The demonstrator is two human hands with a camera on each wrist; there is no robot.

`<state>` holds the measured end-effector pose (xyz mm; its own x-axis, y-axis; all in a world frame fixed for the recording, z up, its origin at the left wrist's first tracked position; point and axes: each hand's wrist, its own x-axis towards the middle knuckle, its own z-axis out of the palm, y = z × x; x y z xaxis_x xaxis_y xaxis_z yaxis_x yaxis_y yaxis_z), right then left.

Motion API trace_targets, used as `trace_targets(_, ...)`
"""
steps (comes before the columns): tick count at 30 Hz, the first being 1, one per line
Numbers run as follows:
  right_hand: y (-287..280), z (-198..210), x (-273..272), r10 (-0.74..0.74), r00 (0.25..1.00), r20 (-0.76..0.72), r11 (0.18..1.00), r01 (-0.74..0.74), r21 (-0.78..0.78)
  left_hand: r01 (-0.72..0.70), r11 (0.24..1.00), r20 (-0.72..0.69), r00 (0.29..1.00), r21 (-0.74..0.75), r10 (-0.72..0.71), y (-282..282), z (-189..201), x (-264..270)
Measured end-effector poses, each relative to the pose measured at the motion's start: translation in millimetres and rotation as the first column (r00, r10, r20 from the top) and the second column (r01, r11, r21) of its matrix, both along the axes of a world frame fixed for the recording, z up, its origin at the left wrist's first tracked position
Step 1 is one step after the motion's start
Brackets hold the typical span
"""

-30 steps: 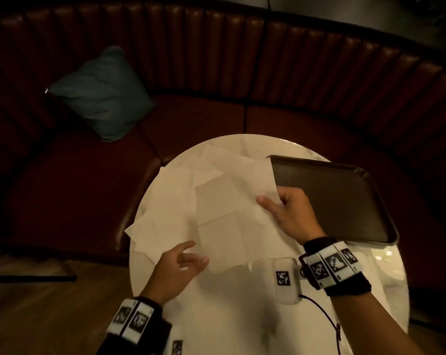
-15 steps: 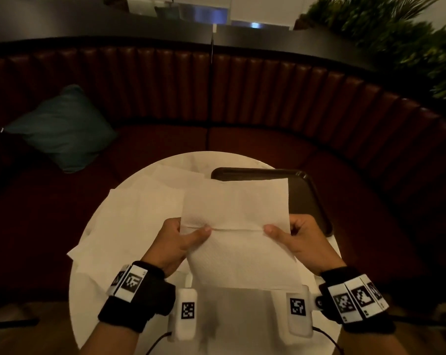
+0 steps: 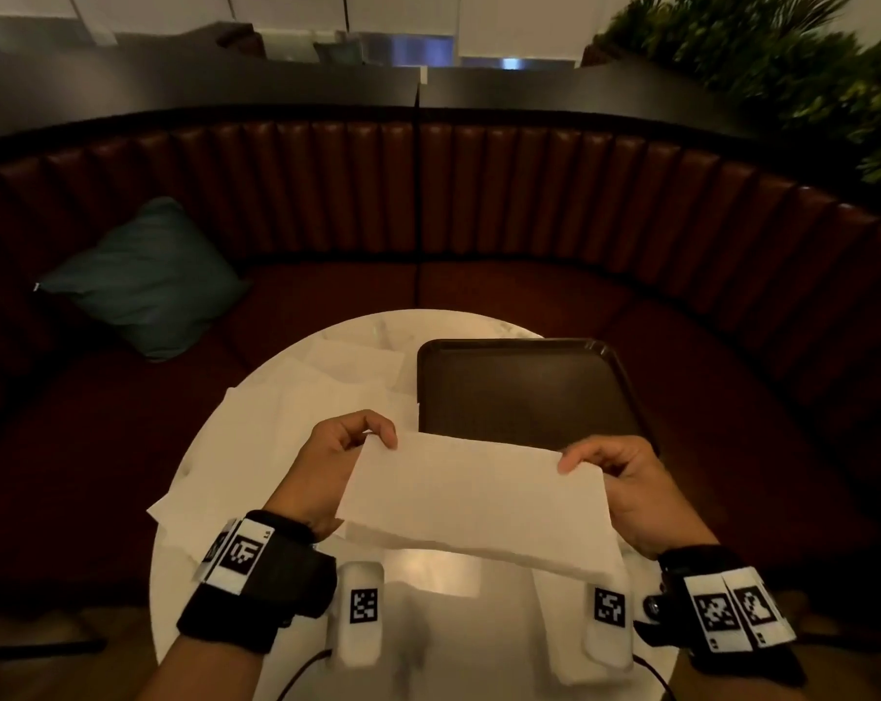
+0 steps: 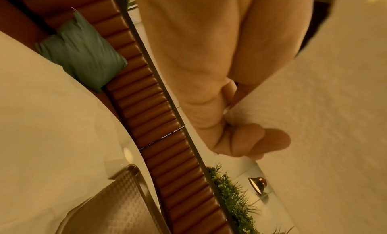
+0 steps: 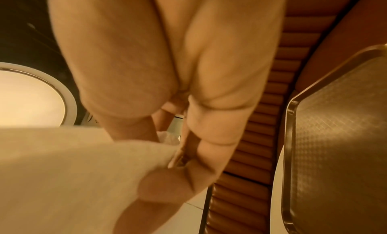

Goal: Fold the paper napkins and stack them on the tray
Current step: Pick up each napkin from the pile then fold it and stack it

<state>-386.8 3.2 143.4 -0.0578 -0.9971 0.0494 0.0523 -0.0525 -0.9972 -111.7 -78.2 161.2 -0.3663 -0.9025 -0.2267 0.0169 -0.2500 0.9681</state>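
While pinched at its far corners by left hand (image 3: 338, 460) and right hand (image 3: 625, 480), folded napkin (image 3: 476, 503) held long axis left-right above table (image 3: 287, 397) near edge, beside tray (image 3: 529, 392).

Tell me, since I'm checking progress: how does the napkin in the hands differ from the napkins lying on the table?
The held napkin is folded to a narrow strip; the loose napkins lie open and spread. The held one is pinched at its top corners by the left hand and right hand, up off the table; the loose ones rest flat, overlapping. All are white paper.

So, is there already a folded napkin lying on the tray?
No, the tray shows only its bare dark surface; both hands hold the napkin above the table.
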Motion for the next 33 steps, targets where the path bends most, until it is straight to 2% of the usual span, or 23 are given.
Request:
trace_targets(4,1,-7,-1,-0.001,1.0,0.02,1.0,0.001,0.01,0.027,0.999,0.0,1.0,-0.017,-0.027,-1,2,1)
trace_targets(8,6,-12,-1,-0.017,1.0,0.019,0.999,0.016,0.042,0.045,0.997,0.063,0.997,-0.067,-0.041,-2,4,1)
trace_targets(13,20,-17,-4,-0.137,0.991,0.0,0.984,0.136,0.118,0.057,0.997,0.032,0.998,-0.049,-0.055,-3,3,-7)
trace_targets(15,31,-21,-5,-0.234,0.972,0.031,0.958,0.226,0.176,0.081,0.992,0.101,0.992,-0.099,-0.071,-4,-4,-14)
trace_targets(18,49,-33,-9,-0.305,0.945,0.118,0.93,0.269,0.251,0.137,0.981,0.285,0.954,-0.139,-0.093,-10,-24,-27)
trace_targets(19,56,-40,-11,-0.322,0.942,0.094,0.918,0.287,0.274,0.134,0.98,0.318,0.944,-0.147,-0.082,-12,-32,-34)
trace_targets(22,77,-63,-14,-0.356,0.925,-0.136,0.866,0.381,0.323,0.143,0.964,0.398,0.916,-0.225,-0.043,-19,-54,-60)
trace_targets(24,90,-77,-13,-0.398,0.893,-0.208,0.828,0.448,0.337,0.264,0.926,0.496,0.862,-0.271,-0.1,-21,-69,-84)
trace_targets(27,110,-104,-11,-0.467,0.851,-0.241,0.765,0.525,0.372,0.438,0.849,0.627,0.759,-0.296,-0.173,-23,-90,-124)
trace_targets(30,123,-129,-11,-0.53,0.79,-0.309,0.684,0.614,0.395,0.584,0.743,0.709,0.671,-0.327,-0.216,-22,-113,-166)
trace_targets(33,130,-150,-13,-0.523,0.766,-0.375,0.608,0.643,0.465,0.74,0.612,0.782,0.545,-0.279,-0.303,-18,-140,-201)
